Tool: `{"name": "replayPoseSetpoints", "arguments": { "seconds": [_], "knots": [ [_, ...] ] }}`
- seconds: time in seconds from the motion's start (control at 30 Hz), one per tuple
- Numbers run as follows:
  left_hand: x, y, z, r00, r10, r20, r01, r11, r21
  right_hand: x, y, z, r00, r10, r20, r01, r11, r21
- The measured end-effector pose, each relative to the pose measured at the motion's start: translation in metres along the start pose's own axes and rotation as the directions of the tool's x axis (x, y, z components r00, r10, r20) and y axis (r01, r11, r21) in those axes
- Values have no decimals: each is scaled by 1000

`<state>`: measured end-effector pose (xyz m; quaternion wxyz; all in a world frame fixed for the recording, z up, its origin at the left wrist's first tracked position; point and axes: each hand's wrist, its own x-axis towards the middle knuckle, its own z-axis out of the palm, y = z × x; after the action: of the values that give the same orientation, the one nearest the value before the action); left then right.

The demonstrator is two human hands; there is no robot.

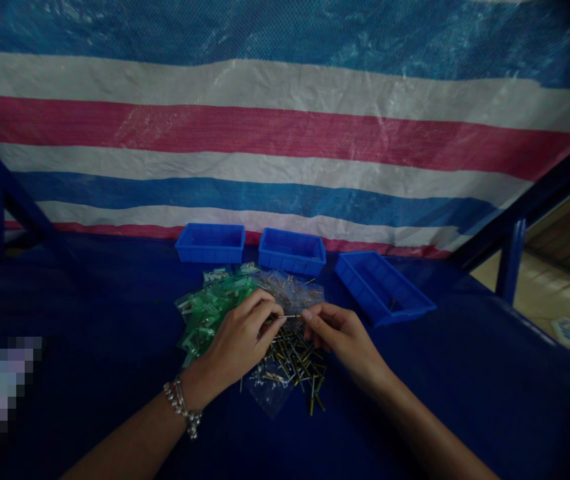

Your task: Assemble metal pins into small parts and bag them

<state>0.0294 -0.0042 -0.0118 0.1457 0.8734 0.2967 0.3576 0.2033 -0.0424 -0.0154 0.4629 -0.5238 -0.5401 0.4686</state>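
Between my two hands is a thin metal rod (291, 316), level and silvery, with a darker, yellowish part at its right end. My left hand (247, 327) pinches its left end between thumb and fingertips; a silver bracelet (181, 405) circles that wrist. My right hand (341, 331) grips the other end with thumb and forefinger. Below the hands lies a loose pile of similar rods (297, 360), many with yellowish ends. Green plastic packets (209, 310) are heaped beside my left hand. Behind the hands are clear plastic bags (289, 287) with small pieces in them.
Two blue bins, a left one (209, 253) and a middle one (292, 262), stand along the back of the blue table (115, 320). A third blue bin (389, 293) sits angled at the right, a small dark piece inside. A striped tarp (285, 133) hangs behind, between blue frame bars (512, 260).
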Motion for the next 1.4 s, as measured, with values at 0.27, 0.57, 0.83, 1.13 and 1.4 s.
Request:
{"name": "replayPoseSetpoints", "arguments": {
  "seconds": [0.27, 0.57, 0.83, 1.13, 1.4],
  "knots": [
    [-1, -1, 1, 1000, -5, -16, 5, 1000, -19, 0, -1, -1, 999, -33, 13, 33, 999, -25],
    [-1, -1, 1, 1000, 5, -23, -5, 1000, -16, 0, -1, 1, 999, -24, 30, 24, 1000, 5],
    [0, 0, 0, 1000, 12, -28, -12, 1000, 0, -1, -2, 1, 999, -15, 44, 15, 1000, 0],
    [0, -1, 0, 1000, 14, -26, -14, 1000, -4, -1, -1, 1, 996, -51, 67, 52, 998, -18],
    [-2, -2, 3, 998, -53, 35, 50, 997, 60, -4, -11, -14, 959, -279, 43, 271, 871, -410]
  ]
}}
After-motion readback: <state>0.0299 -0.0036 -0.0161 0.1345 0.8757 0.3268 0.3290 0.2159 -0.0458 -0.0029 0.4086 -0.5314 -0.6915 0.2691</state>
